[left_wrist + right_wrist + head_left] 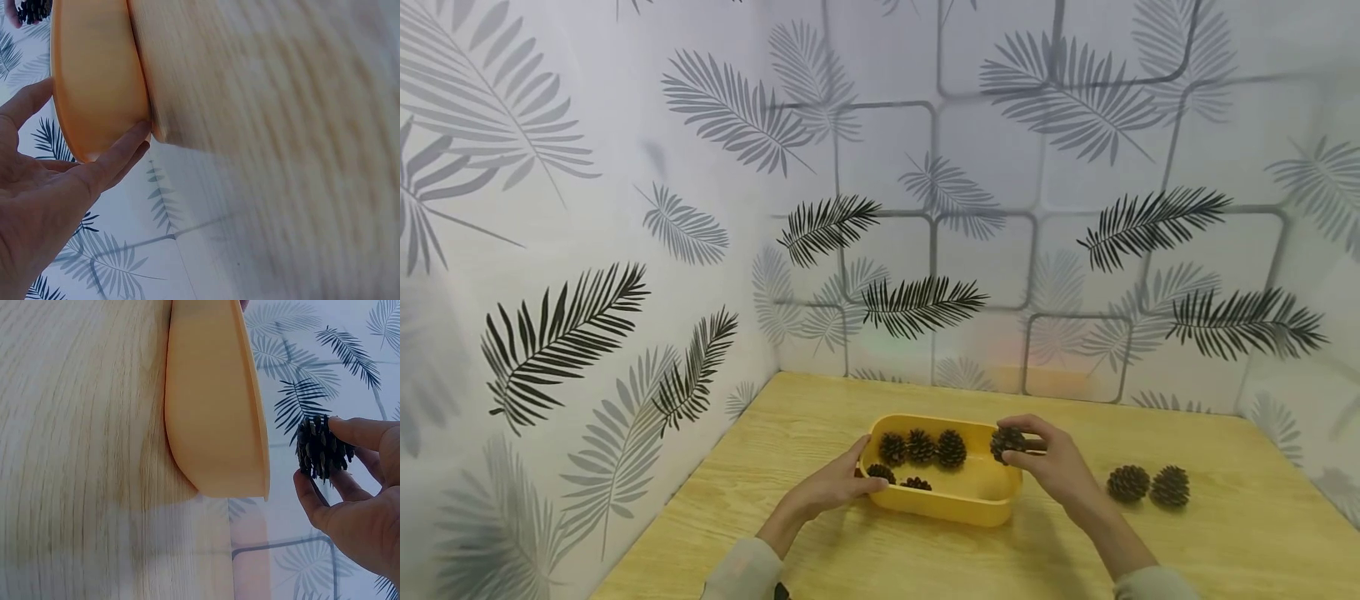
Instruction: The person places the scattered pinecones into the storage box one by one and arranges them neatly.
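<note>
A yellow plastic basin (940, 505), oblong with rounded corners, stands on the table. My left hand (826, 490) grips its left end, with the thumb at the rim and the fingers against the end wall, as the left wrist view shows. My right hand (1058, 467) pinches a dark brown pine cone (1006, 443) between thumb and fingertips. In the right wrist view this pine cone (322, 448) is above the rim level, beyond the basin's wall (215, 412). Inside, three pine cones (921, 447) lie in a row along the far side; two more (916, 483) are partly hidden by the near wall.
Two pine cones (1148, 485) lie side by side on the wood-grain table (820, 400), to the right of my right hand. A small dark object (782, 592) peeks out beside my left sleeve at the bottom edge. Leaf-patterned sheeting (887, 250) stands behind the table and along its left.
</note>
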